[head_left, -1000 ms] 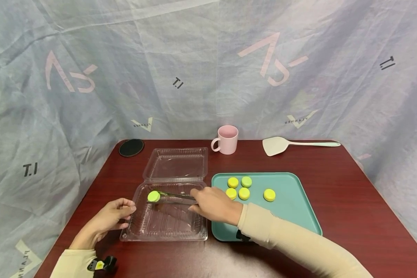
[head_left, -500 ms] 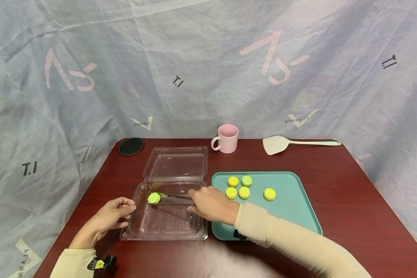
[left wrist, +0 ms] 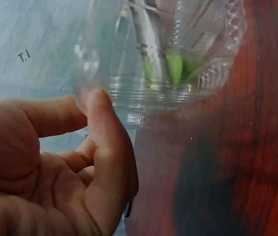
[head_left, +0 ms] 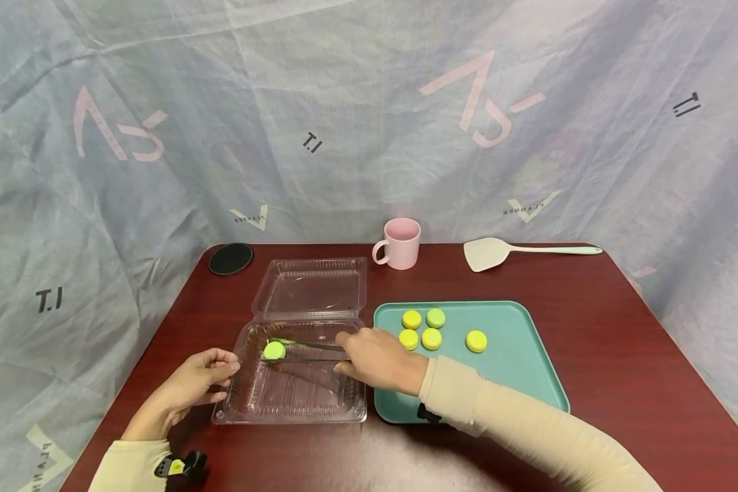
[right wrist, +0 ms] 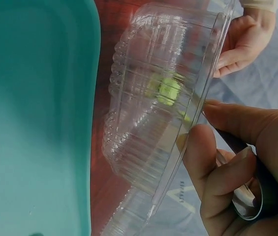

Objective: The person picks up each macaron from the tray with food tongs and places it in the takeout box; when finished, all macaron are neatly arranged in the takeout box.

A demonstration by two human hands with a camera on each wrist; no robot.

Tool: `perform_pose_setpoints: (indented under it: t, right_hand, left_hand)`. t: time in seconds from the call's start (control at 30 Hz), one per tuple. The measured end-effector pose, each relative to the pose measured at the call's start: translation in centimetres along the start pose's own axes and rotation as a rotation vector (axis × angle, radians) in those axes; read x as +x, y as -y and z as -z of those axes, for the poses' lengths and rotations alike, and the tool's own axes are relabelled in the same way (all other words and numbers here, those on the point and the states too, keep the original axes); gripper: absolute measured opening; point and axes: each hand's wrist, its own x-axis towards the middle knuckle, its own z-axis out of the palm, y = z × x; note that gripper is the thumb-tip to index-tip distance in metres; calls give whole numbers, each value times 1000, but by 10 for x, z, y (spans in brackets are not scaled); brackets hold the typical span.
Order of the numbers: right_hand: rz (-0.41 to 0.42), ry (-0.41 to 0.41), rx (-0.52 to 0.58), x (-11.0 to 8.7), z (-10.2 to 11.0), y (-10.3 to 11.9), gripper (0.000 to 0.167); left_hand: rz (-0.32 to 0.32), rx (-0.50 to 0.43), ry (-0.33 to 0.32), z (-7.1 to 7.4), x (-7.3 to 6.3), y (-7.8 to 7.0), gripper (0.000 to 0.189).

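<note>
My left hand [head_left: 190,386] pinches the left rim of a clear plastic clamshell box [head_left: 289,418], thumb and forefinger meeting at its edge in the left wrist view. In my right hand [head_left: 384,359] are metal tongs [head_left: 320,360], gripped from above and reaching left over the box's base. At their tips, in the left part of the base, is a light green macaron [head_left: 275,350], with one tong arm on either side of it. Through the clear wall, the right wrist view also shows this macaron [right wrist: 169,91]. The hinged lid [head_left: 312,287] lies open behind the base.
A teal tray [head_left: 510,389] right of the box bears several yellow macarons [head_left: 476,341] and a green one [head_left: 435,318]. Along the table's back are a black round coaster [head_left: 230,259], a pink mug [head_left: 402,246] and a white spatula [head_left: 488,254]. My right forearm crosses the tray.
The tongs and the macaron have come down slightly and a touch to the right within the box. My left hand keeps its place on the rim.
</note>
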Motion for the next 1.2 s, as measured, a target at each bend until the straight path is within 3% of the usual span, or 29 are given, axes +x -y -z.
perform_pose_setpoints:
  t: [0.53, 1.2]
  right_hand:
    - [13, -69, 57, -13, 9, -4, 28]
    - [-35, -205, 157, -56, 11, -28, 33]
  left_hand:
    - [10, 26, -15, -1, 3, -3, 33]
    - [20, 31, -25, -1, -1, -1, 33]
